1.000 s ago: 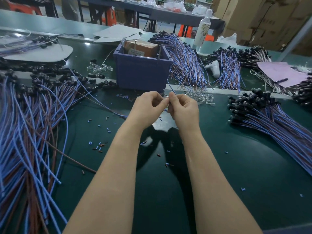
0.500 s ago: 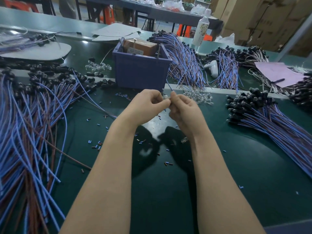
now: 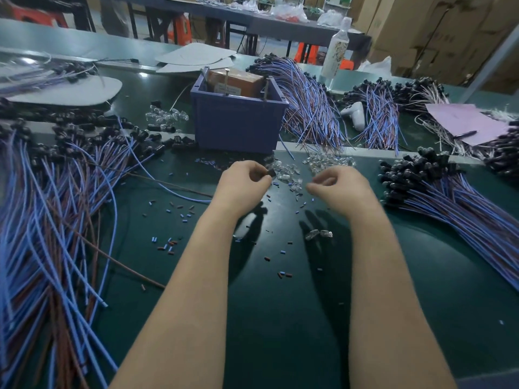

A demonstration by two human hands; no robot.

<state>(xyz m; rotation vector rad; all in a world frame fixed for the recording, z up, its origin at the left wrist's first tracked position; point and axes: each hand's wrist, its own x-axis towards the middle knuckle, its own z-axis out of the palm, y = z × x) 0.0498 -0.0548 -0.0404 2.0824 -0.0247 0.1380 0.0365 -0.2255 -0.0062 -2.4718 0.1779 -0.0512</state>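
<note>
Head: L grip [image 3: 242, 181] pinches blk cap [image 3: 271, 172].

The small black plastic cap [image 3: 271, 172] is short, dark and roughly cylindrical. It is pinched at the fingertips of the left hand [image 3: 243, 183], with its free end poking out to the right (the gripped end is hidden by the fingers). Just beside it, a loose heap of small clear plastic domed lenses [image 3: 287, 175] lies scattered on the dark green table mat [image 3: 280, 318].
</note>
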